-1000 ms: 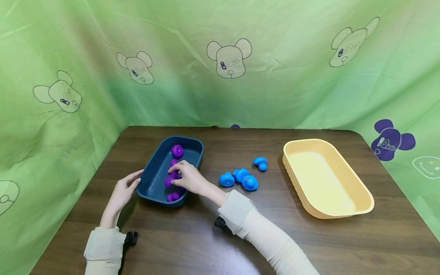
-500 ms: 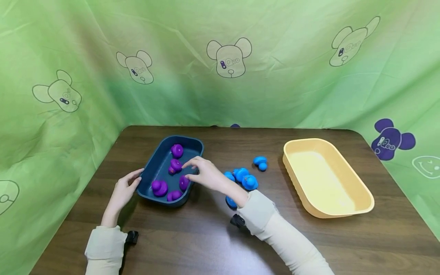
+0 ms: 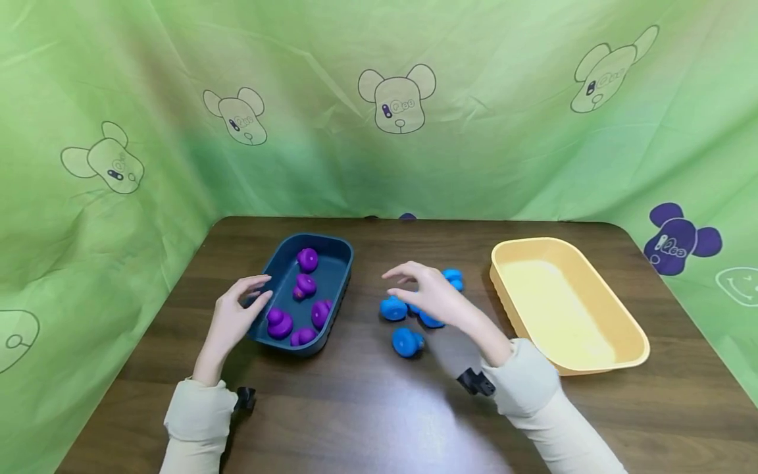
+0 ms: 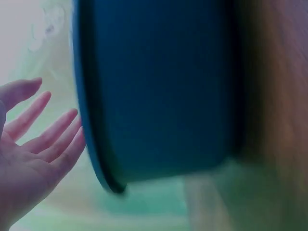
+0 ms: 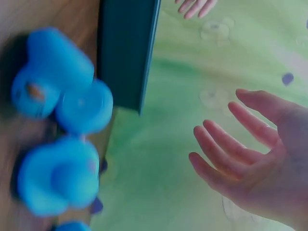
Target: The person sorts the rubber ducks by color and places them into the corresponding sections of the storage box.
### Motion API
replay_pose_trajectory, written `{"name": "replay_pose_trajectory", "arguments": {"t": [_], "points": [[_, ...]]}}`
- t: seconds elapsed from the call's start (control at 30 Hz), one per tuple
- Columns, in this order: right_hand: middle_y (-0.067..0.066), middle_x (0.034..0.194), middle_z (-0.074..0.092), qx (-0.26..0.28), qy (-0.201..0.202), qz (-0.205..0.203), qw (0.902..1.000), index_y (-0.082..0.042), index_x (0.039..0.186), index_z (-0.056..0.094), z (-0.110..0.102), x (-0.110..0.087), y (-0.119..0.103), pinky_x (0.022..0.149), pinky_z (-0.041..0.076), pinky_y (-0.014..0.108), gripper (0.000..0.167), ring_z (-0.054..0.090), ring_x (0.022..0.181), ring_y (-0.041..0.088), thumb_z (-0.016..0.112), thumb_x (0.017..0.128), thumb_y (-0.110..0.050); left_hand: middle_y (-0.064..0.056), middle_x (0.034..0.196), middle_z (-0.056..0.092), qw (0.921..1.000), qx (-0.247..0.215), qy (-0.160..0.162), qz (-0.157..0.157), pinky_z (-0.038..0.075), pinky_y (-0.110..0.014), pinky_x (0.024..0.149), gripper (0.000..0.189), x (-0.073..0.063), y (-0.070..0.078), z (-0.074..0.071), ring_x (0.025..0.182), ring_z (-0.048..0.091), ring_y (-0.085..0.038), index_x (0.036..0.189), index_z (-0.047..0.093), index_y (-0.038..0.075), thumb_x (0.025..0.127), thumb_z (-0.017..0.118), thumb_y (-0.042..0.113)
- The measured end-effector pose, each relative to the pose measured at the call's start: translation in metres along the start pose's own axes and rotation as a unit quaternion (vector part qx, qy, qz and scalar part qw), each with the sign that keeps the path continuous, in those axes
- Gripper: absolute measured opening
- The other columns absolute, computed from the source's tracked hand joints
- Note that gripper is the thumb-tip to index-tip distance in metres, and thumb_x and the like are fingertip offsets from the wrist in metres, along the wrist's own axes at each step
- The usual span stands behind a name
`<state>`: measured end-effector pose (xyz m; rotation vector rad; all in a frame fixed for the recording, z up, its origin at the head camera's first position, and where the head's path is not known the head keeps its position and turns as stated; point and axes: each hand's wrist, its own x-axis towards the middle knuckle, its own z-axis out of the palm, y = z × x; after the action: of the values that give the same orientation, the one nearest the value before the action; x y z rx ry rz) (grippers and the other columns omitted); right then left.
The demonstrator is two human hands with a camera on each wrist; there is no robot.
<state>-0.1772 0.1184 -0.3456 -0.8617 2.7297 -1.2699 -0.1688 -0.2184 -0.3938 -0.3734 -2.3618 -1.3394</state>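
Note:
Several purple rubber ducks [image 3: 304, 287] lie inside a dark blue tray [image 3: 339, 289] on the left of the table. My left hand [image 3: 232, 319] is held at the tray's left rim, fingers loosely bent and holding nothing. In the left wrist view, its fingers are spread beside the tray wall [image 4: 159, 91]; whether they touch the rim I cannot tell. My right hand [image 3: 435, 294] hovers over several blue rubber ducks [image 3: 406, 342], partly hiding some of them. The right wrist view shows its fingers apart and holding nothing, with blue ducks [image 5: 60, 175] off to the side.
A pale yellow tray [image 3: 509, 304] stands on the right of the wooden table [image 3: 355, 408]. Its bottom is bare where visible. A green cloth [image 3: 308, 178] with mouse-like drawings hangs behind and at the sides.
My right hand has let go of a purple duck in the blue tray and moved right, over the blue ducks. My left hand has shifted right, off its earlier hold at the tray's rim.

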Motion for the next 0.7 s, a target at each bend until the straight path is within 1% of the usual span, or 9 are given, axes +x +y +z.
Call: {"name": "replay_pose_trajectory", "arguments": {"t": [0.07, 0.17, 0.23, 0.33, 0.43, 0.53, 0.57, 0.6, 0.7], "points": [[0.008, 0.107, 0.060, -0.013, 0.012, 0.011, 0.9998, -0.007, 0.109, 0.060, -0.010, -0.009, 0.006, 0.081, 0.044, 0.038, 0.026, 0.057, 0.095, 0.023, 0.060, 0.084, -0.013, -0.012, 0.102, 0.061, 0.9998, 0.003, -0.014, 0.011, 0.045, -0.034, 0.080, 0.025, 0.003, 0.009, 0.008, 0.088, 0.058, -0.008, 0.104, 0.063, 0.002, 0.079, 0.065, 0.005], [0.006, 0.103, 0.062, -0.036, 0.040, 0.018, 0.9984, -0.007, 0.109, 0.061, -0.025, -0.023, 0.017, 0.078, 0.045, 0.037, 0.026, 0.059, 0.090, 0.021, 0.061, 0.083, -0.012, -0.009, 0.101, 0.062, 0.9988, -0.004, -0.041, 0.028, 0.045, -0.035, 0.079, 0.025, 0.007, 0.022, 0.022, 0.088, 0.058, -0.013, 0.103, 0.063, 0.004, 0.079, 0.066, 0.008], [0.006, 0.100, 0.062, -0.044, 0.060, 0.022, 0.9970, -0.006, 0.107, 0.061, -0.034, -0.031, 0.024, 0.078, 0.045, 0.037, 0.025, 0.060, 0.088, 0.020, 0.061, 0.083, -0.011, -0.007, 0.101, 0.062, 0.9973, -0.007, -0.061, 0.041, 0.046, -0.035, 0.078, 0.025, 0.009, 0.030, 0.032, 0.087, 0.058, -0.013, 0.103, 0.063, 0.006, 0.079, 0.066, 0.010], [0.009, 0.099, 0.061, -0.051, 0.083, 0.027, 0.9949, -0.003, 0.106, 0.061, -0.046, -0.042, 0.033, 0.079, 0.045, 0.039, 0.024, 0.059, 0.088, 0.022, 0.061, 0.083, -0.009, -0.005, 0.102, 0.062, 0.9942, -0.017, -0.089, 0.057, 0.046, -0.035, 0.077, 0.025, 0.012, 0.041, 0.046, 0.086, 0.058, -0.014, 0.104, 0.063, 0.008, 0.079, 0.066, 0.011], [0.013, 0.101, 0.061, -0.055, 0.100, 0.034, 0.9929, -0.001, 0.106, 0.060, -0.058, -0.053, 0.039, 0.082, 0.043, 0.043, 0.023, 0.058, 0.091, 0.028, 0.060, 0.083, -0.007, -0.006, 0.102, 0.061, 0.9904, -0.028, -0.115, 0.071, 0.047, -0.034, 0.079, 0.026, 0.014, 0.051, 0.061, 0.089, 0.058, -0.016, 0.105, 0.063, 0.008, 0.079, 0.066, 0.011], [0.015, 0.103, 0.061, -0.072, 0.125, 0.046, 0.9885, -0.002, 0.107, 0.060, -0.071, -0.065, 0.045, 0.083, 0.040, 0.044, 0.024, 0.055, 0.094, 0.030, 0.059, 0.085, -0.012, -0.007, 0.103, 0.061, 0.9851, -0.024, -0.151, 0.078, 0.046, -0.034, 0.080, 0.027, 0.015, 0.059, 0.076, 0.092, 0.057, -0.016, 0.108, 0.062, 0.007, 0.081, 0.064, 0.012], [0.016, 0.104, 0.060, -0.080, 0.134, 0.045, 0.9868, -0.001, 0.107, 0.060, -0.074, -0.069, 0.048, 0.083, 0.040, 0.043, 0.025, 0.055, 0.094, 0.030, 0.059, 0.085, -0.012, -0.007, 0.103, 0.061, 0.9827, -0.021, -0.166, 0.080, 0.046, -0.035, 0.080, 0.027, 0.014, 0.062, 0.082, 0.092, 0.057, -0.017, 0.108, 0.062, 0.007, 0.081, 0.064, 0.013], [0.016, 0.104, 0.060, -0.086, 0.143, 0.046, 0.9849, -0.001, 0.107, 0.060, -0.078, -0.073, 0.051, 0.083, 0.039, 0.039, 0.025, 0.054, 0.094, 0.028, 0.059, 0.085, -0.013, -0.007, 0.104, 0.060, 0.9797, -0.018, -0.183, 0.080, 0.046, -0.035, 0.080, 0.027, 0.014, 0.064, 0.087, 0.093, 0.056, -0.016, 0.109, 0.062, 0.008, 0.082, 0.063, 0.014], [0.016, 0.104, 0.060, -0.103, 0.168, 0.046, 0.9792, 0.000, 0.107, 0.060, -0.089, -0.084, 0.062, 0.082, 0.038, 0.022, 0.026, 0.053, 0.091, 0.010, 0.060, 0.084, -0.012, -0.005, 0.107, 0.059, 0.9683, -0.001, -0.236, 0.081, 0.044, -0.036, 0.083, 0.029, 0.013, 0.069, 0.099, 0.097, 0.054, -0.017, 0.111, 0.060, 0.009, 0.084, 0.061, 0.017]]}}
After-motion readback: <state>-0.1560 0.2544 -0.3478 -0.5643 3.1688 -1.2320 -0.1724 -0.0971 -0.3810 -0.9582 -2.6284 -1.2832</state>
